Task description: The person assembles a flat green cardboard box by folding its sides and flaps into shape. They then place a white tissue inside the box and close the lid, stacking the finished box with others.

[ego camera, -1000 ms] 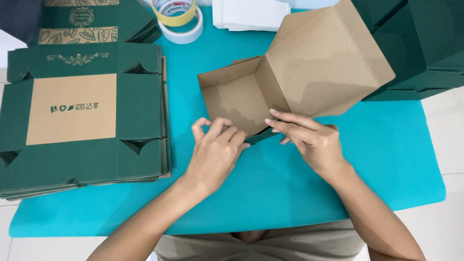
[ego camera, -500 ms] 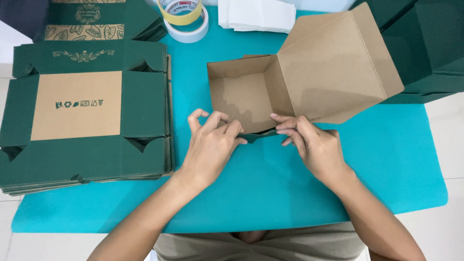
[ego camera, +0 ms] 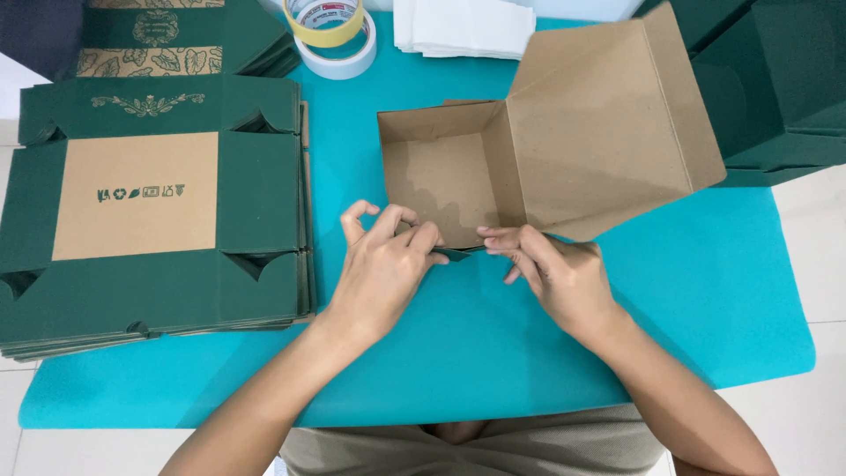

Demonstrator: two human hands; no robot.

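cardboard box [ego camera: 458, 172] – half-folded, open side up, mid-mat, just far of both hands | left hand [ego camera: 383, 269] – fingers pinching near wall edge | right hand [ego camera: 555, 273] – fingertips pressing same edge, lid flap lying far-right

Bright, even overhead light — soft shadows under the hands, sharp focus, no glare or blur.

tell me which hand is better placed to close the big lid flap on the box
Right, probably. The right hand sits at the box's near edge directly below the raised lid flap, while the left hand is on the far side from it.
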